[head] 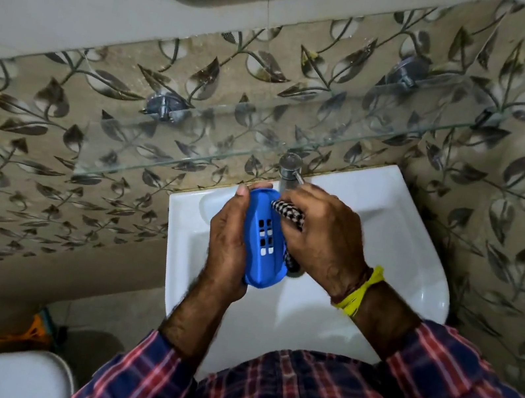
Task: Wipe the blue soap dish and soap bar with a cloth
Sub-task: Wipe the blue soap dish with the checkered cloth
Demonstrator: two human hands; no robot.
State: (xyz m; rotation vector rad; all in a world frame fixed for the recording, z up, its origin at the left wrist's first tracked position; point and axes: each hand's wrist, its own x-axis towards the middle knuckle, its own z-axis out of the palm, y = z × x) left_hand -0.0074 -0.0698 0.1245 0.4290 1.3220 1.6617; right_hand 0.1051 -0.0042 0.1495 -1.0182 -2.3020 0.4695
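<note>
The left hand [229, 242] grips the blue soap dish [266, 241] on edge, slotted underside up, over the white washbasin [386, 240]. At the dish's 3 o'clock the right hand [323, 240] bunches a black-and-white checked cloth [288, 212] against its rim. The step in hand looks like wiping the dish; no soap bar is visible. Next, the cloth likely needs to sweep the slots and inside. The steel tap [290, 172] stands at 12 o'clock.

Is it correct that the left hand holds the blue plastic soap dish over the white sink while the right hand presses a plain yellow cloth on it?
Not quite. In the head view the cloth under the right hand is black-and-white checked, not plain yellow. The left hand does hold the blue plastic soap dish over the white sink.
</note>
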